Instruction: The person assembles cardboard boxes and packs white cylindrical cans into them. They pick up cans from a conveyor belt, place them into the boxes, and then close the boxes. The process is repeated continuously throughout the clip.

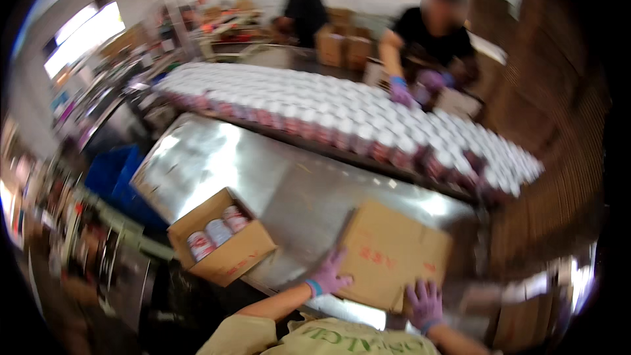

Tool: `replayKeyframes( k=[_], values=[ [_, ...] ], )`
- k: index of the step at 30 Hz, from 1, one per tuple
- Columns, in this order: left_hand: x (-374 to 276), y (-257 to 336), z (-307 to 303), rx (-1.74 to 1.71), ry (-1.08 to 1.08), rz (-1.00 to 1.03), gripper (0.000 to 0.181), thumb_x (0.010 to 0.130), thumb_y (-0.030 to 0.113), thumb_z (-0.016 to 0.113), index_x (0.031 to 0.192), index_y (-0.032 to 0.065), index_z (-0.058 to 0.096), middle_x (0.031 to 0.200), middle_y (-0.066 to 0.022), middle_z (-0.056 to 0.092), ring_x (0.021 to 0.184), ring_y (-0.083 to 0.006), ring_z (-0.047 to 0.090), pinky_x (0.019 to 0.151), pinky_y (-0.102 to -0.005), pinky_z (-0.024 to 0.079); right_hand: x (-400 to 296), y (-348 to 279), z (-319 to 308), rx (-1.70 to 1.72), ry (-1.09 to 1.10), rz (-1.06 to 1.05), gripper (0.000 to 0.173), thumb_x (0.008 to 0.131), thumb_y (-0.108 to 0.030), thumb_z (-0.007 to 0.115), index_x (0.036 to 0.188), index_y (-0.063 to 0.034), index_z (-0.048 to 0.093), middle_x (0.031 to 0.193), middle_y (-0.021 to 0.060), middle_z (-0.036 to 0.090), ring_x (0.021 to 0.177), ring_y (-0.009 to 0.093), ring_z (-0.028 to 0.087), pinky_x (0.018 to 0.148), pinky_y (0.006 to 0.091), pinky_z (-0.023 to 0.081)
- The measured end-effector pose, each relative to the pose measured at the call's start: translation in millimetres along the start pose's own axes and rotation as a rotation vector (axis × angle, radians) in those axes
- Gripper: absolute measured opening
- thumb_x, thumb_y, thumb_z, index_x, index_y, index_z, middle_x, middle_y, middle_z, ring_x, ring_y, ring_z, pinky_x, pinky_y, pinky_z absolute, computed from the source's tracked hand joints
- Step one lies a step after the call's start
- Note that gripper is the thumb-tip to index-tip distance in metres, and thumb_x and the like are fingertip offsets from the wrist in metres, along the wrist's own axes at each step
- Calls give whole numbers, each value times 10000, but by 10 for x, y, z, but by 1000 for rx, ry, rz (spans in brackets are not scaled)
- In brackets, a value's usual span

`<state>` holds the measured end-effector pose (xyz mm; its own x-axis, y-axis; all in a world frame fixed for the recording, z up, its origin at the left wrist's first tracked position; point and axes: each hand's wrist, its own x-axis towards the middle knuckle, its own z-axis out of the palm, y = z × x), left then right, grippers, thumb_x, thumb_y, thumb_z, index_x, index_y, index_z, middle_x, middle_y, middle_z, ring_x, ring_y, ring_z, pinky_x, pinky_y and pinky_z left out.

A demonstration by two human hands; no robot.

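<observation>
A flat brown cardboard carton (pixel 394 256) with red print lies on the metal table in front of me. My left hand (pixel 329 275), in a purple glove with a blue cuff, touches its left edge with the fingers apart. At the near right corner, my right hand (pixel 425 304) rests with spread fingers, gloved alike. To the left stands an open cardboard box (pixel 231 256), tilted in view, at the table's near edge. Inside it are white-and-red containers (pixel 201 245), lying or standing, which I cannot tell.
Beyond the sheet-metal tabletop (pixel 256 172) runs a long row of many white-lidded jars (pixel 315 118). A co-worker's gloved hand (pixel 402 92) reaches over them. Another person (pixel 305 7) stands farther back. A blue bin (pixel 116 172) is left; stacked cardboard (pixel 547 197) rises right.
</observation>
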<state>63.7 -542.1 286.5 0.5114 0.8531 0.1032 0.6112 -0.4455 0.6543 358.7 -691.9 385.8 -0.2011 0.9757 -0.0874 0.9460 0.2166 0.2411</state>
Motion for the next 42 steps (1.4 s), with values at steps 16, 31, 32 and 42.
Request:
replayKeyframes(
  k=[16,31,32,42],
  values=[
    [1411,654,-1072,-784,-147,150,698,854,249,628,1451,109,295,1334,-187,452,1189,-317,463,1019,-409,372,907,737,-2141,1260,461,-49,595,930,-298,550,1382,62,410,1372,235,472,1327,335,384,1062,460,361],
    [902,563,-1122,-509,258,471,374,929,172,566,1273,29,534,1369,-141,475,1257,-300,470,1069,-461,363,702,448,-779,1722,100,553,804,829,-344,702,1450,-32,299,1210,77,575,1023,179,581,867,304,490],
    [802,796,-1450,-592,202,443,384,925,193,565,1271,31,536,1398,-145,442,1278,-308,446,1080,-465,348,703,468,-973,1665,-52,532,848,815,-303,728,1466,-33,256,1221,87,567,1068,168,552,892,309,477],
    [880,198,-1168,-652,-758,273,497,873,327,624,1304,92,548,1381,-163,481,1321,-298,411,1087,-449,346,633,648,8,1420,-642,238,761,857,-252,684,1471,-76,270,1453,172,391,1247,260,496,1036,359,412]
  ],
)
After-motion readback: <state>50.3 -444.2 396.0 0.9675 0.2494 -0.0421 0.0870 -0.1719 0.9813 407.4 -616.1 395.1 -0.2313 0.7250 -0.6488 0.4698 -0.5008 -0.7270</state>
